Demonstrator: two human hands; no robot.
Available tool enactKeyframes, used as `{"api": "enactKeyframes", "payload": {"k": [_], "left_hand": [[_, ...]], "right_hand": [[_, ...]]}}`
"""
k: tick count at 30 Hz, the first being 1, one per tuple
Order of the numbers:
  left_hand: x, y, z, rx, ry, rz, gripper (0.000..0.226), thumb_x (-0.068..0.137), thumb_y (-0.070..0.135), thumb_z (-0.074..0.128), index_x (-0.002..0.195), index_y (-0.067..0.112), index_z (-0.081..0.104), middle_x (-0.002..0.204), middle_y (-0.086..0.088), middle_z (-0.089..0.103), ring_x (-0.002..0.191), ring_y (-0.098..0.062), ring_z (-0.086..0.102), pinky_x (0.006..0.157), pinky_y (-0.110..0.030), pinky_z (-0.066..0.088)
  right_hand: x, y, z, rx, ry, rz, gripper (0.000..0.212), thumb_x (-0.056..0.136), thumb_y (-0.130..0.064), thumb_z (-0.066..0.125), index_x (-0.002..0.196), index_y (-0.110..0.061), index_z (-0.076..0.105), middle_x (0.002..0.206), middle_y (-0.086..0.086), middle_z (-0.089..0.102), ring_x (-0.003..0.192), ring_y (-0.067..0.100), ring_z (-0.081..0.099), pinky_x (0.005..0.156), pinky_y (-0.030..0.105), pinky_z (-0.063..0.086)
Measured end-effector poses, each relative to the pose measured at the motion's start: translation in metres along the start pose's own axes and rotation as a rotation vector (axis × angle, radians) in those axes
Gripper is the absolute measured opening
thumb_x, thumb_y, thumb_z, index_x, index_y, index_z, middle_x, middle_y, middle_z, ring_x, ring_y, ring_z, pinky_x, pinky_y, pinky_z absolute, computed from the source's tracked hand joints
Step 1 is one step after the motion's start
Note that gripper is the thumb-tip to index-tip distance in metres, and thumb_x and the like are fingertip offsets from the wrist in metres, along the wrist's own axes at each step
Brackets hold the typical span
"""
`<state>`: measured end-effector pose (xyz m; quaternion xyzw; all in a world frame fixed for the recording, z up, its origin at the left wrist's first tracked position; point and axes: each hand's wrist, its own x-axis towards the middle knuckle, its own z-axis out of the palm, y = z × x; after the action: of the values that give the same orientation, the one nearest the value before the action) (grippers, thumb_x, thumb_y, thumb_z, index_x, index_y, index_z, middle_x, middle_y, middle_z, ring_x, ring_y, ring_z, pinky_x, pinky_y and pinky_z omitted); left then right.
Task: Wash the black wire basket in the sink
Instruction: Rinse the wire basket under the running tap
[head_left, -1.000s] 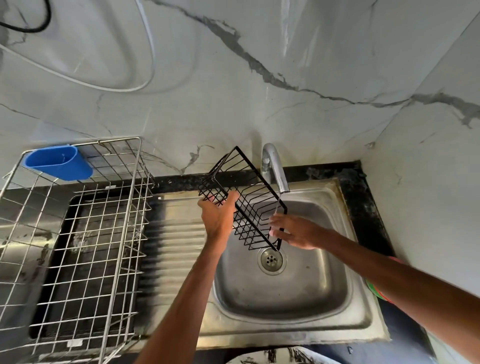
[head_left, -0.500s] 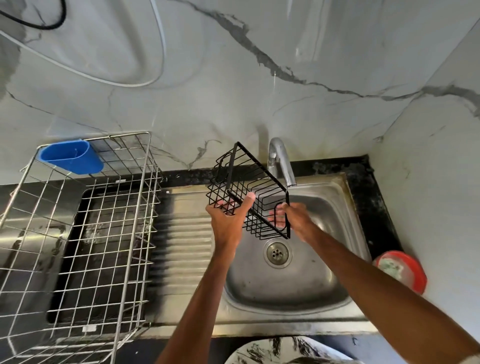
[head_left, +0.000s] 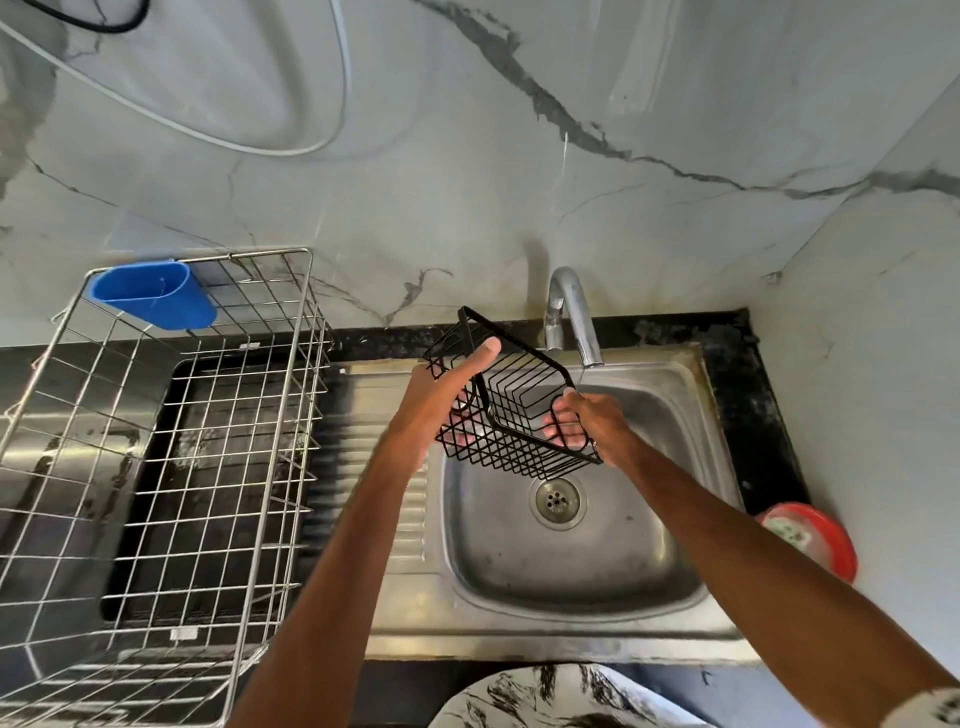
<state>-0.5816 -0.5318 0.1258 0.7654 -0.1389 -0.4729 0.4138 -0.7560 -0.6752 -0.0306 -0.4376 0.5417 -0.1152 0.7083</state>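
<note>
A black wire basket (head_left: 522, 400) hangs tilted over the steel sink (head_left: 675, 545), just below and left of the chrome tap (head_left: 571, 317). My left hand (head_left: 439, 400) grips its left end, thumb along the top rim, fingers under the wires. At the basket's right end, my right hand (head_left: 587, 426) holds the rim, and its fingers show through the mesh. Below the basket lies the drain (head_left: 557, 500). No running water is visible at the spout.
A large metal dish rack (head_left: 156, 467) with a blue plastic cup (head_left: 150, 293) stands on the drainboard at the left. A red-rimmed container (head_left: 815, 540) sits on the black counter at the right. Marble walls close off the back and right.
The basket has turned flatter and shifted slightly right under the spout. My right hand moved from its lower corner up to the right rim. The left hand kept its hold.
</note>
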Motion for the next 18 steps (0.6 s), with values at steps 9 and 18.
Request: {"api": "enactKeyframes", "payload": {"k": [9,18], "left_hand": [[0.004,-0.003,0.010,0.050,0.056,-0.009,0.094,0.073,0.043,0.079,0.149,0.010,0.034,0.135,-0.004,0.047,0.110,-0.016,0.052,0.072,-0.030,0.040],[0.000,-0.003,0.016,-0.041,0.340,0.060,0.098,0.060,0.057,0.073,0.142,0.009,0.051,0.132,-0.008,0.063,0.103,-0.020,0.065,0.065,-0.031,0.059]], "right_hand": [[0.010,-0.014,-0.013,-0.128,0.012,0.017,0.043,0.103,-0.037,0.055,0.099,0.003,0.070,0.091,0.020,0.075,0.079,0.033,0.076,0.070,0.040,0.064],[0.012,-0.019,-0.033,-0.014,-0.240,-0.037,0.032,0.099,0.010,0.048,0.130,0.008,0.054,0.128,0.023,0.064,0.120,0.033,0.064,0.107,0.047,0.048]]}}
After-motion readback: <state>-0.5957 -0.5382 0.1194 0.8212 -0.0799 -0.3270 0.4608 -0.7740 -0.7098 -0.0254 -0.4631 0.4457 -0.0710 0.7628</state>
